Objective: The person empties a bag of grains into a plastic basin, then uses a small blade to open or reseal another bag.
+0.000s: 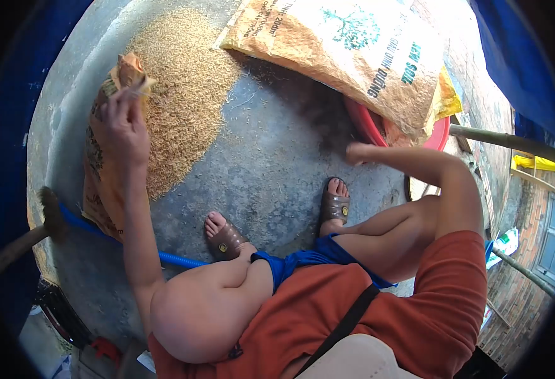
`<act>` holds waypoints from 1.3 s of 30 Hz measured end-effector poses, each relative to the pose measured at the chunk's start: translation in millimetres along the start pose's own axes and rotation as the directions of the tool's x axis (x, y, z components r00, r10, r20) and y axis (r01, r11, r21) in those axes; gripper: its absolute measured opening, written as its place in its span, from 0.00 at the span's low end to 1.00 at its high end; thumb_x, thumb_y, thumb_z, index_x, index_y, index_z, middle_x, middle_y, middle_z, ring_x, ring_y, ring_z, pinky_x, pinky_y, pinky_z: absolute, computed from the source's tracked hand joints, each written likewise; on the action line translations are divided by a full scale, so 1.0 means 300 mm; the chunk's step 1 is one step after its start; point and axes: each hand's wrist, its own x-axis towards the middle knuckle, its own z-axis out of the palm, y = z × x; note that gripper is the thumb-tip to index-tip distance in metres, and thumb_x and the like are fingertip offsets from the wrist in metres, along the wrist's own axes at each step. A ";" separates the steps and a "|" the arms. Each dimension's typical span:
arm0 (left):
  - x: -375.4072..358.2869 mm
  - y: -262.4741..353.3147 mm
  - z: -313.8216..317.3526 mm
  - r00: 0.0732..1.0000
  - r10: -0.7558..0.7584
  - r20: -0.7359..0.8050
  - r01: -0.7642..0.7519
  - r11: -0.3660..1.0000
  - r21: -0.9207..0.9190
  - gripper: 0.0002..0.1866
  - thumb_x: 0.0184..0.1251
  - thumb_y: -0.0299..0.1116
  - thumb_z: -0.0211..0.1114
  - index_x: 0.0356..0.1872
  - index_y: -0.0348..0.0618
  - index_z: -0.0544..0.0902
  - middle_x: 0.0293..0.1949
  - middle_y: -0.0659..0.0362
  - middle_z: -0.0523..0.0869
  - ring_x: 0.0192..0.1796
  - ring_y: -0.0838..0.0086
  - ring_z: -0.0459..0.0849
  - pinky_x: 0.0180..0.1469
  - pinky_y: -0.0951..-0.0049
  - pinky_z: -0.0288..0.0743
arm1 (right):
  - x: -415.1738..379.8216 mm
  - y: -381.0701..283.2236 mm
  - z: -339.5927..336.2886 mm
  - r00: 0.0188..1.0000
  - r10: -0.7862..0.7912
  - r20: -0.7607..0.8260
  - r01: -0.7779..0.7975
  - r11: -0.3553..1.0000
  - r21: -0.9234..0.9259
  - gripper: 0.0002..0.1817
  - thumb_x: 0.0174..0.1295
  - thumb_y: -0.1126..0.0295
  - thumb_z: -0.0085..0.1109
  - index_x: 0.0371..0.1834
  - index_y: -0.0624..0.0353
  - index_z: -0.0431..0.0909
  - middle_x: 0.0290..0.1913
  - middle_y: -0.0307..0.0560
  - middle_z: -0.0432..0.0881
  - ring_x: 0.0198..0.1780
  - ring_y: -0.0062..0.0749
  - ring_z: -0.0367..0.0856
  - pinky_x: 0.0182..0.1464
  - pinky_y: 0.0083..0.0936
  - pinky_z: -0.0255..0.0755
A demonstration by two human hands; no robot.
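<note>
My left hand (126, 123) is closed around the gathered top of an upright printed sack (103, 164) on the left. The crumpled neck of that sack sticks up just beyond my fingers. Beside it, a heap of yellow-brown, husk-like grain (186, 95) spreads over the concrete floor. My right hand (357, 153) is low by the near side of a red basin (369, 125); shadow and blur hide its fingers. Over the basin lies a large flattened sack (353, 47) with green and dark printing, covering most of the basin's opening.
Two sandalled feet rest on the concrete floor (258, 158) between the heap and the basin. A blue hose (179, 259) runs behind my left leg. Wooden poles (511, 142) stick in from the right, and a brush-like tool (50, 215) stands at the left edge.
</note>
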 end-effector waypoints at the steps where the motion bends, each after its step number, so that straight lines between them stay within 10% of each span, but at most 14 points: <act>1: 0.010 0.013 0.004 1.000 0.000 0.000 0.000 1.000 0.007 0.15 0.58 0.31 0.57 0.47 0.55 0.78 0.39 0.64 0.77 0.45 0.73 0.71 0.46 0.73 0.71 | 0.070 0.010 0.072 0.998 -0.062 0.031 0.064 0.996 -0.069 0.14 0.43 0.73 0.45 0.31 0.65 0.79 0.34 0.56 0.79 0.34 0.45 0.80 0.32 0.40 0.74; 4: 0.016 0.082 0.041 0.988 0.146 -0.053 -0.144 0.989 0.027 0.14 0.57 0.27 0.57 0.45 0.55 0.78 0.39 0.64 0.77 0.44 0.72 0.71 0.46 0.73 0.69 | 0.097 -0.044 0.146 0.961 0.277 -0.015 -0.265 0.899 -0.348 0.23 0.49 0.69 0.46 0.51 0.65 0.66 0.51 0.67 0.68 0.45 0.54 0.75 0.43 0.44 0.71; 6: -0.060 0.113 0.144 0.972 0.229 0.046 -0.233 0.969 0.083 0.16 0.55 0.24 0.58 0.46 0.51 0.78 0.39 0.62 0.77 0.46 0.68 0.71 0.50 0.72 0.67 | 0.280 0.102 0.335 0.679 0.625 -0.386 -0.289 0.710 0.642 0.28 0.54 0.62 0.42 0.59 0.60 0.54 0.57 0.72 0.57 0.52 0.61 0.68 0.53 0.48 0.62; 8: -0.147 0.106 0.291 0.964 0.219 0.151 -0.231 0.970 0.069 0.20 0.53 0.25 0.59 0.50 0.42 0.73 0.43 0.55 0.75 0.49 0.66 0.68 0.54 0.69 0.65 | 0.250 0.098 0.377 0.619 0.475 -0.625 -0.342 0.880 0.330 0.25 0.55 0.59 0.42 0.55 0.59 0.59 0.53 0.67 0.64 0.51 0.58 0.69 0.53 0.45 0.62; 10: -0.197 0.096 0.355 0.957 0.184 0.225 -0.199 0.979 0.045 0.20 0.54 0.27 0.58 0.51 0.38 0.71 0.45 0.53 0.74 0.53 0.64 0.66 0.55 0.70 0.66 | 0.259 0.056 0.336 0.480 0.829 -0.287 -0.142 0.397 0.907 0.27 0.52 0.61 0.51 0.53 0.61 0.59 0.48 0.61 0.70 0.51 0.51 0.70 0.52 0.40 0.63; 14: -0.177 0.083 0.330 0.963 0.150 0.223 -0.147 0.989 -0.030 0.20 0.56 0.29 0.58 0.51 0.38 0.71 0.45 0.52 0.74 0.51 0.63 0.70 0.53 0.69 0.69 | 0.216 0.087 0.372 0.592 0.608 -0.529 -0.108 0.710 0.696 0.28 0.48 0.63 0.57 0.51 0.62 0.59 0.46 0.57 0.73 0.52 0.43 0.71 0.51 0.36 0.64; 19: -0.169 0.100 0.219 0.962 -0.263 0.077 0.261 0.788 -0.558 0.10 0.62 0.33 0.55 0.39 0.37 0.76 0.36 0.57 0.78 0.29 0.76 0.77 0.30 0.78 0.73 | 0.248 0.058 0.371 0.560 0.753 -0.346 0.052 0.385 0.922 0.30 0.46 0.63 0.60 0.50 0.64 0.60 0.39 0.56 0.77 0.36 0.41 0.79 0.33 0.29 0.73; 22: -0.238 0.101 0.204 0.791 -0.470 0.391 0.596 0.448 -0.667 0.12 0.60 0.38 0.58 0.28 0.39 0.78 0.26 0.62 0.76 0.23 0.82 0.73 0.22 0.82 0.67 | 0.241 0.075 0.304 0.794 0.598 -0.109 -0.100 0.305 0.947 0.28 0.46 0.64 0.60 0.49 0.66 0.62 0.35 0.53 0.78 0.26 0.38 0.80 0.22 0.27 0.73; 24: -0.289 0.111 0.253 0.402 -0.008 0.916 0.807 -0.470 -0.358 0.15 0.57 0.44 0.60 0.34 0.41 0.76 0.27 0.63 0.75 0.26 0.81 0.73 0.27 0.81 0.67 | 0.330 0.086 0.343 0.756 0.644 -0.116 -0.152 0.346 0.926 0.24 0.46 0.65 0.59 0.45 0.66 0.65 0.31 0.52 0.78 0.22 0.36 0.79 0.20 0.27 0.73; 26: -0.278 0.165 0.286 0.386 -0.026 0.922 0.672 -0.677 -0.300 0.17 0.55 0.46 0.62 0.36 0.43 0.75 0.32 0.61 0.74 0.31 0.76 0.74 0.31 0.78 0.69 | 0.347 0.077 0.337 0.641 0.745 -0.188 -0.164 0.372 0.914 0.20 0.47 0.66 0.58 0.41 0.66 0.68 0.29 0.50 0.78 0.21 0.36 0.78 0.20 0.28 0.74; 29: -0.249 0.158 0.331 0.406 -0.087 0.910 0.395 -0.881 -0.261 0.20 0.51 0.47 0.65 0.40 0.46 0.74 0.38 0.58 0.72 0.39 0.70 0.73 0.38 0.74 0.70 | 0.207 0.020 0.250 0.656 0.754 0.044 -0.065 -0.003 0.998 0.12 0.49 0.68 0.56 0.33 0.64 0.72 0.22 0.49 0.77 0.19 0.35 0.77 0.18 0.28 0.74; 31: -0.234 0.153 0.356 0.392 -0.201 0.898 0.282 -0.903 -0.325 0.19 0.50 0.43 0.67 0.39 0.46 0.73 0.38 0.59 0.71 0.41 0.69 0.73 0.40 0.74 0.70 | 0.153 0.027 0.262 0.848 0.512 0.138 0.033 -0.311 0.950 0.10 0.50 0.69 0.54 0.31 0.65 0.71 0.17 0.48 0.74 0.16 0.33 0.74 0.16 0.27 0.72; 35: -0.233 0.146 0.399 0.365 -0.273 0.890 0.317 -0.863 -0.394 0.17 0.51 0.40 0.67 0.38 0.45 0.73 0.38 0.60 0.72 0.40 0.70 0.73 0.39 0.75 0.70 | 0.108 0.001 0.200 0.898 0.439 0.002 0.063 -0.135 0.989 0.13 0.50 0.67 0.55 0.33 0.66 0.69 0.18 0.47 0.73 0.16 0.30 0.73 0.17 0.25 0.71; 39: -0.202 0.172 0.356 0.378 -0.274 0.884 0.365 -0.834 -0.414 0.18 0.51 0.39 0.67 0.39 0.42 0.73 0.36 0.60 0.72 0.40 0.71 0.73 0.38 0.75 0.70 | 0.080 -0.049 0.030 0.738 0.352 -0.576 0.405 0.451 0.795 0.16 0.49 0.64 0.56 0.33 0.66 0.66 0.20 0.46 0.74 0.19 0.28 0.74 0.20 0.25 0.70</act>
